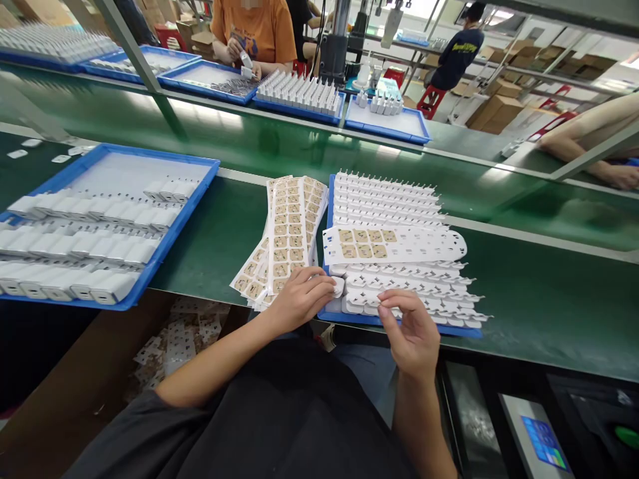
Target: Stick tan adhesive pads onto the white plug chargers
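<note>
My left hand (303, 297) has its fingers closed on a small white part (338, 287) at the front left corner of the right blue tray (404, 325). That tray holds rows of white parts (387, 193) with thin pins. Over the tray's front rows is my right hand (410, 326), thumb and forefinger pinched together; whatever is between them is too small to name. Across the rows lies a white sheet with tan stickers (367, 243), part of it bare. More sticker sheets (289, 233) are fanned out on the green table left of the tray.
At left, a blue tray (172, 233) holds rows of white blocks (107, 246). Discarded sheets (180, 332) lie in a box below the table edge. Across the green belt (239, 143) are more blue trays and a person in orange (254, 30). A bare arm (589, 143) rests at far right.
</note>
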A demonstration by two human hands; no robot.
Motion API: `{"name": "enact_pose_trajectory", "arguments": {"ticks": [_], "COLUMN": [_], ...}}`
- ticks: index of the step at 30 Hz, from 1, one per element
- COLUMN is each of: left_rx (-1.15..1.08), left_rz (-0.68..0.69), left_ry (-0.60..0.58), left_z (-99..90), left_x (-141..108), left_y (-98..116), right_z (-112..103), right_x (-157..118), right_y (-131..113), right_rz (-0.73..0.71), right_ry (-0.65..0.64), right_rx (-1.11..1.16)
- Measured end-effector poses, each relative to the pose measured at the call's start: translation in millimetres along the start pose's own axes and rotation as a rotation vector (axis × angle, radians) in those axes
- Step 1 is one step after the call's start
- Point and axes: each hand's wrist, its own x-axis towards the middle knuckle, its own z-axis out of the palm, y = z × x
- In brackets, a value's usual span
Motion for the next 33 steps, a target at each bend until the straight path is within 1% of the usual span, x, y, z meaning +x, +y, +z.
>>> {"name": "enact_pose_trajectory", "arguments": {"ticks": [2, 4, 6, 9, 11, 12, 14, 16, 18, 21, 23, 25, 27, 30, 31, 33], "left_rx": [-0.124, -0.241, -0.393, -0.744, -0.993, -1.093, -1.222, -1.282, -1.315, -1.284, -1.226, -1.152, -1.011, -0.716, -0.653, -0.604], "left_rz": [-0.091, -0.260, -0.455, -0.699, -0.795, -0.816, -0.821, -0.785, -0.716, -0.640, -0.624, -0.617, -0.595, -0.501, -0.458, -0.392], "left_ry": [0.069, 0.147, 0.175, 0.201, 0.239, 0.249, 0.214, 0.136, 0.065, 0.028, 0.012, 0.033, 0.059, 0.049, 0.026, -0.021], "left_z": [-2.6, -4.6, -7.0, -13.1, -18.4, -20.9, -25.1, -27.9, -29.6, -30.6, -30.6, -30.6, -31.5, -35.7, -37.7, -41.0], "left_x": [-7.6, -14.0, -17.8, -19.8, -20.7, -21.4, -23.6, -26.5, -29.2, -31.8, -32.4, -32.2, -31.4, -29.4, -28.9, -28.4], "left_y": [-2.4, -3.2, -2.5, 0.8, 4.1, 6.1, 9.8, 12.4, 13.0, 11.2, 10.0, 10.5, 13.1, 19.3, 21.3, 24.1], "right_z": [5.4, 12.1, 20.6, 35.7, 45.5, 49.7, 55.9, 59.1, 59.8, 59.7, 60.3, 61.3, 62.3, 63.4, 63.6, 64.2], "right_x": [-4.2, -7.9, -11.2, -15.4, -17.6, -18.4, -18.8, -17.8, -16.2, -15.2, -16.3, -17.6, -18.2, -17.2, -16.7, -16.2], "right_y": [-6.2, -11.7, -16.1, -20.8, -22.8, -23.4, -24.2, -24.5, -24.5, -24.0, -23.6, -23.7, -24.9, -27.3, -27.7, -27.2], "right_rz": [0.004, 0.016, 0.034, 0.055, 0.073, 0.089, 0.126, 0.154, 0.175, 0.215, 0.265, 0.314, 0.344, 0.369, 0.382, 0.412], "right_ry": [-0.058, -0.135, -0.221, -0.330, -0.372, -0.381, -0.375, -0.355, -0.349, -0.378, -0.393, -0.378, -0.345, -0.266, -0.233, -0.164], "right_rx": [0.010, 0.041, 0.082, 0.156, 0.226, 0.262, 0.328, 0.372, 0.391, 0.390, 0.412, 0.466, 0.514, 0.506, 0.491, 0.465]}}
